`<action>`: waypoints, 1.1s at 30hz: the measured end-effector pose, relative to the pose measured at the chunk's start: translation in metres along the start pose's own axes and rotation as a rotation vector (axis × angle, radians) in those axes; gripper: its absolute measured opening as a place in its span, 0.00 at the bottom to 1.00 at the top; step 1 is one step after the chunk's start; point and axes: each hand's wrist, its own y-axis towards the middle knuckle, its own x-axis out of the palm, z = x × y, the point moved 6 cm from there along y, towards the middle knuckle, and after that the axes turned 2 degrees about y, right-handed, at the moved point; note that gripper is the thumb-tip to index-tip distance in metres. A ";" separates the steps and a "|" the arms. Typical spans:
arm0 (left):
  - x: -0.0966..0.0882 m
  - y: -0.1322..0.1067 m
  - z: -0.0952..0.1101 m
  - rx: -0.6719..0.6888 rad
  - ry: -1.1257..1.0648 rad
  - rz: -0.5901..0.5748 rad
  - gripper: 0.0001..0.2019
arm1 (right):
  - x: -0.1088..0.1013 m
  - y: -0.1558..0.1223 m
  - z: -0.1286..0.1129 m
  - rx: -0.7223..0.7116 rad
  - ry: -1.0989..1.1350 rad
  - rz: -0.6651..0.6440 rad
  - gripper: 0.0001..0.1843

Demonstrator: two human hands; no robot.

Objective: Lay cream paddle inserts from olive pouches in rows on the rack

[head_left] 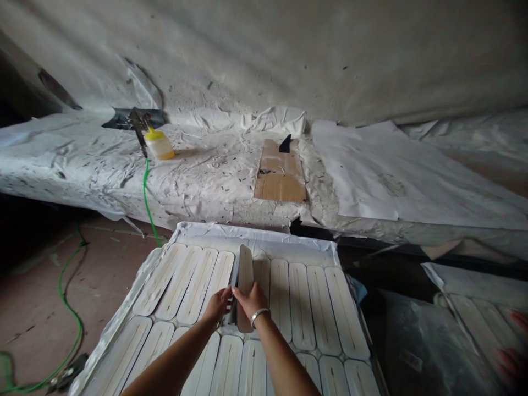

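Both my hands meet over a white-edged tray (264, 234) packed with rows of flat, pale oblong pieces (219, 275) with rounded ends, each with a thin line down its middle. My right hand (252, 300), with a bracelet (259, 316) at the wrist, grips one oblong piece (246, 261) that is tipped up on edge in the far row. Beside it, my left hand (219, 303) is closed, thumb and fingers pinched at the gap left of that piece. What its fingertips hold is hidden.
Behind the tray runs a ledge (206, 176) under crumpled white covering. On it are a spray gun (139, 129) with a yellow-lidded cup (160, 144), its green hose (146, 187) and cardboard (280, 176). Another person's hand (513, 352) is at the right, by a second tray (474, 308).
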 end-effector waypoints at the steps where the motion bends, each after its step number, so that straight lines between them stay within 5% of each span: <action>1: 0.001 0.000 0.006 -0.009 -0.086 -0.024 0.23 | 0.006 0.003 0.001 0.015 -0.053 0.017 0.40; 4: 0.004 0.002 0.018 -0.060 -0.277 -0.074 0.25 | 0.024 0.008 0.008 0.045 -0.156 0.028 0.45; 10: 0.002 0.025 0.017 -0.120 -0.185 -0.085 0.19 | 0.034 0.009 0.027 0.026 -0.073 -0.016 0.47; 17: -0.019 0.047 -0.003 -0.107 -0.108 -0.058 0.12 | 0.033 0.012 0.039 0.035 -0.085 -0.106 0.12; 29: -0.016 0.045 -0.039 -0.095 -0.096 -0.081 0.22 | 0.041 0.013 0.053 -0.028 -0.185 -0.171 0.03; 33: -0.017 0.047 -0.037 -0.080 -0.023 -0.062 0.22 | 0.042 0.010 0.057 -0.014 -0.183 -0.141 0.05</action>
